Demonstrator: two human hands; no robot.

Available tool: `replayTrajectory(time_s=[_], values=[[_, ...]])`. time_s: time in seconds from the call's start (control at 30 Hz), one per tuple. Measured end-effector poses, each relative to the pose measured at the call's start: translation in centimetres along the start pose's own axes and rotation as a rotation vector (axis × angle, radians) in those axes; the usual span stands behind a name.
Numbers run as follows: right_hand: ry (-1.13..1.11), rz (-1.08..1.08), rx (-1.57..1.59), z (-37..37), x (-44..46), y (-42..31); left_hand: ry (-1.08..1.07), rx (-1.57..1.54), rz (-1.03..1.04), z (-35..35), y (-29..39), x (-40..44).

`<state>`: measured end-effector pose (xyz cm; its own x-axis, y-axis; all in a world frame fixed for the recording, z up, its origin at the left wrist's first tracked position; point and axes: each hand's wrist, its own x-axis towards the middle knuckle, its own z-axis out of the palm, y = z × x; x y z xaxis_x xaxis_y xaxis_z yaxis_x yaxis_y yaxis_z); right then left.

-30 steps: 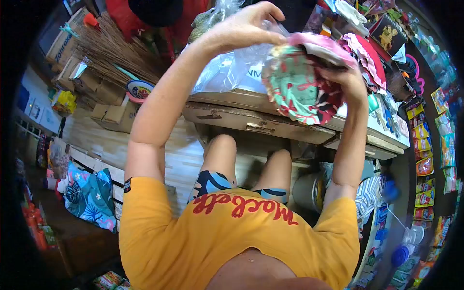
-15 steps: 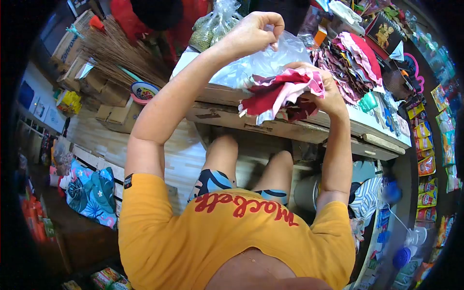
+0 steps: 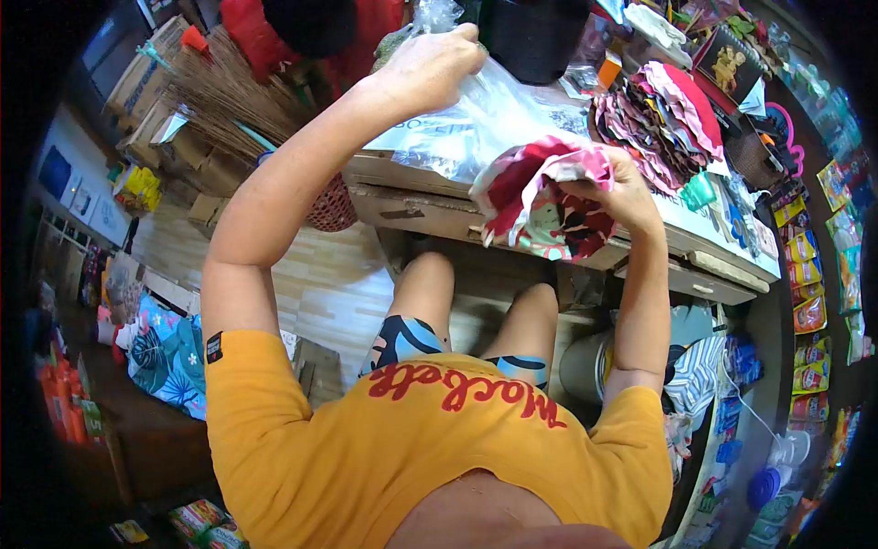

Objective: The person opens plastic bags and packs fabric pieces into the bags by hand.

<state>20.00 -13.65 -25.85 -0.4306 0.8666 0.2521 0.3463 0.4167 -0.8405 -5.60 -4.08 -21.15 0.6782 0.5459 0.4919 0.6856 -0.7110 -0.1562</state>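
Observation:
My left hand (image 3: 430,69) is closed on the edge of a clear plastic bag (image 3: 498,114), lifted above the worktable (image 3: 412,188). Gathered in my right hand (image 3: 617,192) is a bundle of ruffled cloth pieces (image 3: 544,197), red, pink and pale green, held over the table's front edge. The bag's lower part spreads on the tabletop just behind the bundle. To the right of my right hand lies a stack of similar ruffled cloth pieces (image 3: 663,123) in pink, red and dark tones.
A green cup (image 3: 698,192) and scissors (image 3: 736,224) lie right of the cloth stack. Brooms (image 3: 229,91) and cardboard boxes stand at the left. Someone in red (image 3: 366,37) is beyond the table. Snack packets (image 3: 805,274) hang at the right.
My left hand has moved left and toward me, pulling the bag's edge up. The cloth bundle has turned in my right hand and come slightly nearer. A dark object has appeared behind the bag.

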Motion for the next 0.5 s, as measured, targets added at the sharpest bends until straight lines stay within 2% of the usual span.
replayTrajectory(time_s=[0.1, 0.2, 0.23, 0.3, 0.33, 0.37, 0.4, 0.43, 0.5], values=[[0.354, -0.083, -0.05, -2.0, -0.5, -1.1, -0.027, 0.073, -0.002, -0.2, 0.2, 0.9], [0.924, -0.199, 0.309, -4.3, -1.0, -5.0, -0.039, 0.016, 0.031, -0.6, 1.3, 1.8], [1.032, -0.615, 0.251, -4.7, -0.2, -5.4, -0.036, -0.005, 0.036, -0.7, 1.8, 2.2], [1.217, -0.819, 0.446, -3.2, 0.9, -7.6, -0.024, -0.142, 0.136, 0.2, 2.1, 3.6], [1.227, -0.831, 0.385, -1.4, 1.3, -9.2, 0.023, -0.238, 0.196, 1.2, 2.3, 4.3], [1.345, -0.847, 0.119, -1.9, 2.2, -7.6, 0.069, -0.336, 0.257, 2.1, 2.5, 5.1], [1.293, -0.849, 0.098, -1.1, 2.9, -6.1, -0.138, -0.508, 0.03, -1.2, 4.6, 5.1], [1.241, -0.85, 0.077, -0.4, 3.6, -4.7, -0.275, -0.601, -0.188, -1.1, 4.8, 5.9], [1.164, -0.655, -0.015, 1.3, 3.4, -0.8, -0.175, -0.964, -0.098, -0.7, 4.3, 6.1]])
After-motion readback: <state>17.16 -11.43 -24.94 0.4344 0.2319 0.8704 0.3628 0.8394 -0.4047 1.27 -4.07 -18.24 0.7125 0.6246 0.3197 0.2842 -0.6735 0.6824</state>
